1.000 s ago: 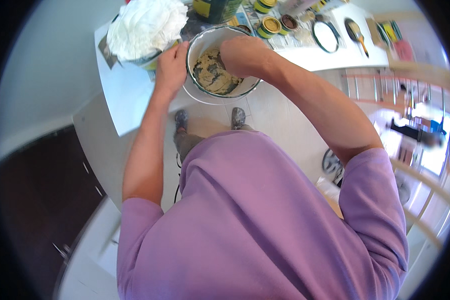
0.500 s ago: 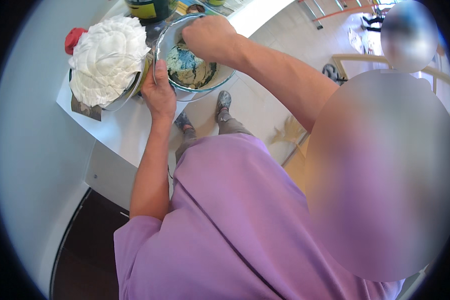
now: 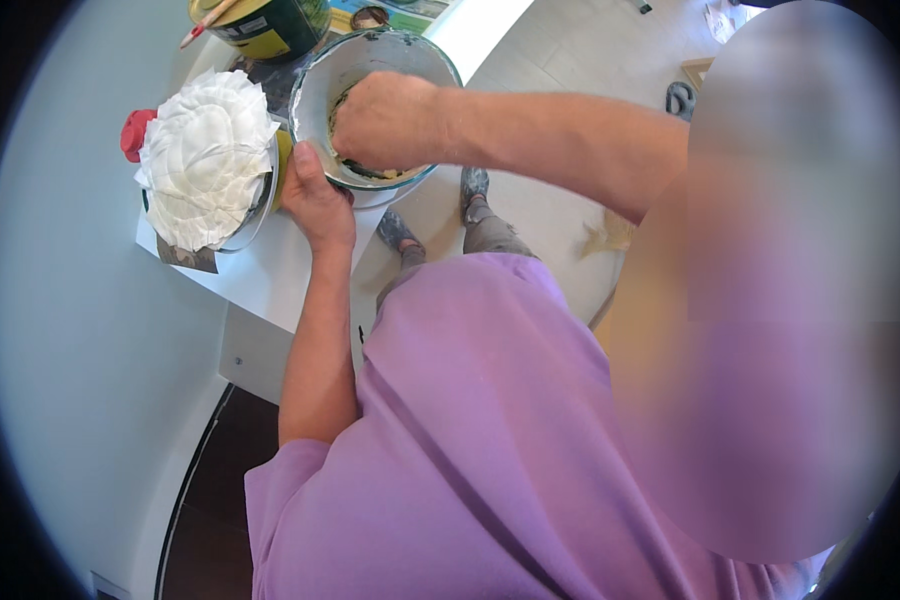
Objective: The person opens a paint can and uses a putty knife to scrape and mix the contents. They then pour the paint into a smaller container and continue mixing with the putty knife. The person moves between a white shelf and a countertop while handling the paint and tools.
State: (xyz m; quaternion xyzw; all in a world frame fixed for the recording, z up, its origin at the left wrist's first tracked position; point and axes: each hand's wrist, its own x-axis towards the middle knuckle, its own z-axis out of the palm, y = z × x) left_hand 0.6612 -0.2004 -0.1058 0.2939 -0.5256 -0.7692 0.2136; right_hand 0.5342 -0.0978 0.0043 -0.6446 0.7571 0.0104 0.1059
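Note:
A bucket with a teal rim and whitish inner wall is tilted over the counter's edge. It has greenish-beige paste near its bottom. My left hand grips its near-left side, with the thumb up along the wall. My right hand is down inside the bucket, its fingers curled closed. Whatever those fingers hold is hidden beneath the hand. Close to the left hand stands a tub topped with a white pleated cover, a red knob-like piece at its far-left side.
Behind the bucket stands a dark green and yellow tin, with a red-handled paintbrush across its top. Printed sheets lie on the white counter. A wall rises at the left. A grey shoe rests on the floor.
My right hand has gone lower into the bucket and now covers most of the paste. The left hand keeps its grip. The view has shifted, bringing the paintbrush on the tin into sight.

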